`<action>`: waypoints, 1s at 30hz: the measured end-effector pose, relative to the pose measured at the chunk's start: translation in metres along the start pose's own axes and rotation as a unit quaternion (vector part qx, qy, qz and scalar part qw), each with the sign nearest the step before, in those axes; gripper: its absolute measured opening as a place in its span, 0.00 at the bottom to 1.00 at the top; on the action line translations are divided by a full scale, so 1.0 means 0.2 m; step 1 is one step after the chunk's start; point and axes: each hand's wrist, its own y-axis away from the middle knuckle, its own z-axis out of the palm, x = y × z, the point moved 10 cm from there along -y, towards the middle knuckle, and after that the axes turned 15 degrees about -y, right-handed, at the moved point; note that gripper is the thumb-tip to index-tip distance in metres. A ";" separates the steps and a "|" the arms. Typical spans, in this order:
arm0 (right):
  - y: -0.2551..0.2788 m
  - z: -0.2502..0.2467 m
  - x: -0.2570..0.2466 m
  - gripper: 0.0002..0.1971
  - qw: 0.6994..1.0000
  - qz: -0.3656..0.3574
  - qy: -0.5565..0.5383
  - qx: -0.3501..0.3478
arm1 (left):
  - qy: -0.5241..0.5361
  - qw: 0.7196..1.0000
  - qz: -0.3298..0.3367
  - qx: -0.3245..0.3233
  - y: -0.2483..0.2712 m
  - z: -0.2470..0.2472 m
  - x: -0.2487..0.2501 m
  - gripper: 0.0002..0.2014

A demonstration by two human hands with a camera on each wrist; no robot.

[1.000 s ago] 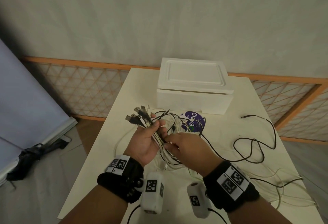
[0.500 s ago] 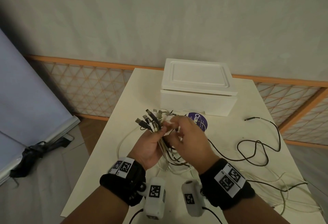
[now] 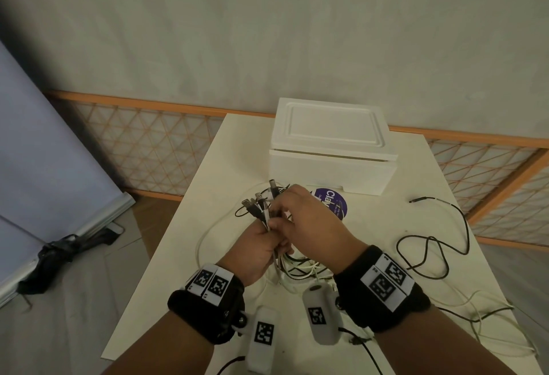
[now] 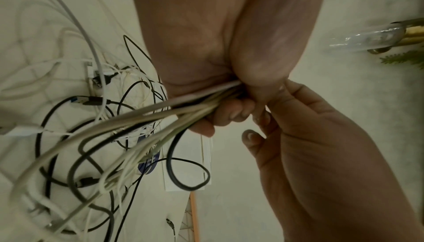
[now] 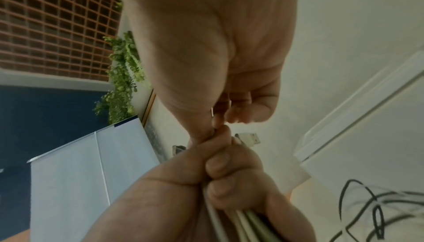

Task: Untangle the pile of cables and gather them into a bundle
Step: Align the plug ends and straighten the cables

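I am in the gathering step: my left hand [image 3: 258,248] has its grip wrapped tight around a sheaf of cables [image 4: 160,108] just below their plug ends [image 3: 261,200], which fan up and away from me above my fist. My right hand [image 3: 309,226] sits right against the left, fingers curled in at the top of the sheaf; from the right wrist view its fingertips [image 5: 220,119] look pressed together on something at the plugs, though I cannot tell just which cable end they pinch. Below my fist the held cables hang in a loose snarl [image 3: 300,267] of white and black loops resting on the desk [image 3: 208,184], so the bundle is caught at one end only. One black cable [image 3: 436,244] lies well apart to my right, its plug pointing toward the white foam box [image 3: 332,148], and pale cables [image 3: 490,315] trail off near the desk's right edge. I judge the task roughly midway: ends are collected, tails are still tangled. The next move calls for seating this end firmly into the left grip, then freeing my right hand to draw the hanging loops straight, one at a time, and reaching out for the stray black cable without loosening the left fist.
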 end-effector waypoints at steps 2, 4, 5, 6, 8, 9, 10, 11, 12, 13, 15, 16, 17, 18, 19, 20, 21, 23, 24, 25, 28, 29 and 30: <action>0.00 -0.04 0.00 0.07 0.997 0.024 -0.059 0.032 | -0.018 1.000 0.012 -0.007 0.00 0.01 0.02 0.03; -0.01 -0.04 -0.01 0.08 0.998 0.021 -0.062 0.022 | -0.038 0.999 0.016 -0.003 0.01 0.01 0.02 0.02; -0.02 -0.02 -0.02 0.10 0.999 0.014 -0.043 0.000 | -0.045 0.999 0.015 -0.001 0.01 0.01 0.01 0.02; -0.02 0.00 -0.03 0.12 1.000 0.005 -0.020 -0.024 | -0.054 0.998 0.017 0.003 0.01 0.00 0.02 0.02; -0.02 0.02 -0.04 0.18 0.998 -0.012 0.026 -0.047 | -0.068 0.997 0.021 0.004 0.00 0.00 0.02 0.02; -0.02 0.02 -0.05 0.21 0.998 -0.021 0.042 -0.046 | -0.075 0.997 0.018 0.005 0.00 -0.01 0.01 0.02; -0.02 0.02 -0.05 0.23 0.997 -0.031 0.054 -0.044 | -0.083 0.996 0.014 0.010 0.00 -0.02 0.01 0.01; -0.02 0.03 -0.06 0.23 0.996 -0.041 0.064 -0.047 | -0.089 0.996 0.011 0.017 0.00 -0.02 0.01 0.01; -0.02 0.04 -0.07 0.21 0.995 -0.048 0.072 -0.050 | -0.095 0.995 0.008 0.022 0.00 -0.03 0.01 0.00; -0.03 0.04 -0.06 0.19 0.995 -0.047 0.073 -0.051 | -0.097 0.995 0.006 0.025 0.00 -0.03 0.01 0.01; -0.03 0.02 -0.05 0.16 0.998 -0.042 0.044 -0.036 | -0.091 0.996 0.002 0.022 0.00 -0.02 0.01 0.04; -0.02 0.00 -0.05 0.18 0.999 -0.043 0.019 -0.018 | -0.084 0.996 -0.001 0.019 0.01 -0.01 0.02 0.05; -0.02 -0.02 -0.04 0.22 0.999 -0.048 -0.004 0.006 | -0.075 0.997 -0.004 0.018 0.01 -0.01 0.03 0.05; -0.01 -0.05 -0.04 0.26 0.998 -0.053 -0.020 0.032 | -0.069 0.997 -0.007 0.019 0.01 -0.01 0.04 0.04; -0.01 -0.07 -0.02 0.31 0.997 -0.047 -0.028 0.052 | -0.063 0.998 -0.008 0.021 0.01 -0.01 0.04 0.04; -0.01 -0.09 0.01 0.32 0.997 -0.022 -0.030 0.063 | -0.052 0.998 -0.007 0.025 0.01 -0.02 0.04 0.06; -0.02 -0.10 0.06 0.31 0.997 0.019 -0.029 0.066 | -0.037 0.999 -0.006 0.031 0.01 -0.03 0.04 0.09; -0.02 -0.13 0.14 0.24 0.993 0.091 -0.033 0.060 | -0.008 0.999 -0.005 0.037 0.01 -0.04 0.04 0.13; -0.02 -0.13 0.16 0.20 0.991 0.106 -0.054 0.057 | -0.001 0.999 -0.004 0.031 0.01 -0.04 0.04 0.13; -0.03 -0.13 0.16 0.19 0.989 0.112 -0.086 0.052 | -0.002 1.000 -0.004 0.024 0.01 -0.03 0.04 0.13; -0.04 -0.12 0.10 0.18 0.987 0.080 -0.133 0.041 | -0.038 0.999 -0.007 -0.004 0.02 0.00 0.03 0.13; -0.04 -0.12 0.07 0.19 0.990 0.064 -0.118 0.038 | -0.046 0.999 -0.011 -0.015 0.03 0.02 0.02 0.16; -0.04 -0.10 0.05 0.20 0.992 0.050 -0.107 0.035 | -0.047 0.998 -0.018 -0.022 0.03 0.03 0.02 0.18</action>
